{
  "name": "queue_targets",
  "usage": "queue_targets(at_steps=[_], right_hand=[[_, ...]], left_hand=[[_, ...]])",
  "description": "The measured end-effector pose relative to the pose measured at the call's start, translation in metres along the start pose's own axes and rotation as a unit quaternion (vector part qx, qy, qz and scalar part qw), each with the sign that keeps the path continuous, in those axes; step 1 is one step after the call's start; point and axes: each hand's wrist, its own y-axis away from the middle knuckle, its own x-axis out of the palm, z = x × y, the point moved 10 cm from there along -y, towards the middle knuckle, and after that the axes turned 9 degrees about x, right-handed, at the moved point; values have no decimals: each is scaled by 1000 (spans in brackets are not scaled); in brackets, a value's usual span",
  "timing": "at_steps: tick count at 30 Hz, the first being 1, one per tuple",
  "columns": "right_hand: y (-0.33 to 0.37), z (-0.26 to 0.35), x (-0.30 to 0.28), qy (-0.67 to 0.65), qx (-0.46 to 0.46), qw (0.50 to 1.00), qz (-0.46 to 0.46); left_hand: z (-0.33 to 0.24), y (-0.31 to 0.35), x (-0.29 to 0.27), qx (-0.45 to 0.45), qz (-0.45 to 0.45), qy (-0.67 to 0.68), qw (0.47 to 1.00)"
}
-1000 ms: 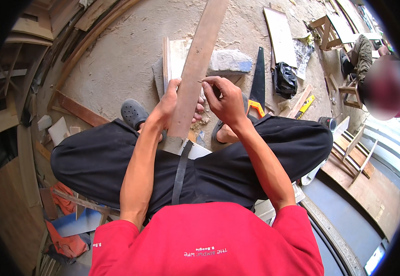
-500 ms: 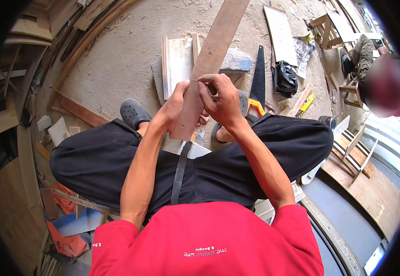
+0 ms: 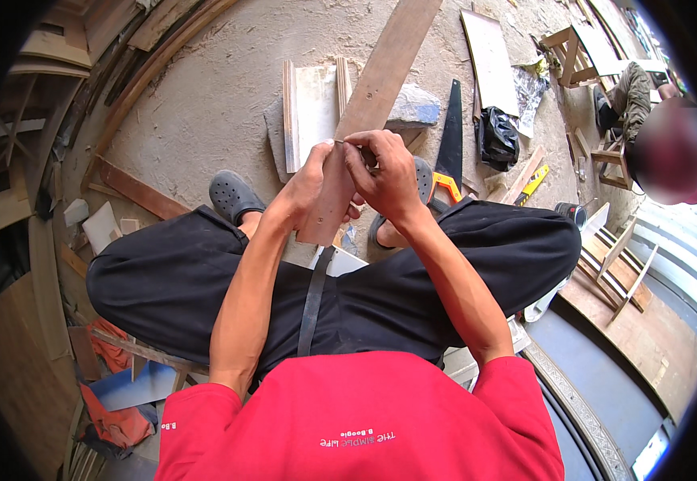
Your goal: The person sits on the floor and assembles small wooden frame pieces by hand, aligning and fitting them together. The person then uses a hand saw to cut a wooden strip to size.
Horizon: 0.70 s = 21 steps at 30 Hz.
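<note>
A long, narrow brown wooden board (image 3: pixel 372 88) slants from above my lap toward the far side, with small screw-like dots along its face. My left hand (image 3: pixel 304 188) is closed round the board's near part, thumb on its left edge and fingertips showing past its right edge. Over the board, my right hand (image 3: pixel 384 170) is closed in a pinch, thumb against forefinger. A small thin dark piece (image 3: pixel 340 142) pokes out from that pinch near my left thumb; its kind is too small to tell. Below the board's near end, a dark strap (image 3: pixel 315 305) hangs over my lap.
A handsaw (image 3: pixel 450 132) with an orange handle lies beyond my right foot, near a black plastic bag (image 3: pixel 497 136) and a yellow tool (image 3: pixel 532 186). Wood pieces and a stone block (image 3: pixel 413 108) lie ahead. Another person (image 3: pixel 633 96) sits at the far right. Stacked timber lines the left.
The board has tilted very slightly, its far end shifting a little to the right. Both hands keep nearly the same place and hold.
</note>
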Motion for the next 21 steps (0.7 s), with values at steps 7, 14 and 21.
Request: queue_targets(at_steps=[7, 14, 21], right_hand=[[0, -1, 4, 1, 20, 1000, 15], [-2, -11, 10, -1, 54, 997, 53], [0, -21, 15, -1, 64, 995, 71]], left_hand=[[-4, 3, 2, 2, -10, -8, 1000], [0, 3, 2, -8, -13, 16, 1000], [5, 3, -5, -27, -20, -4, 999]])
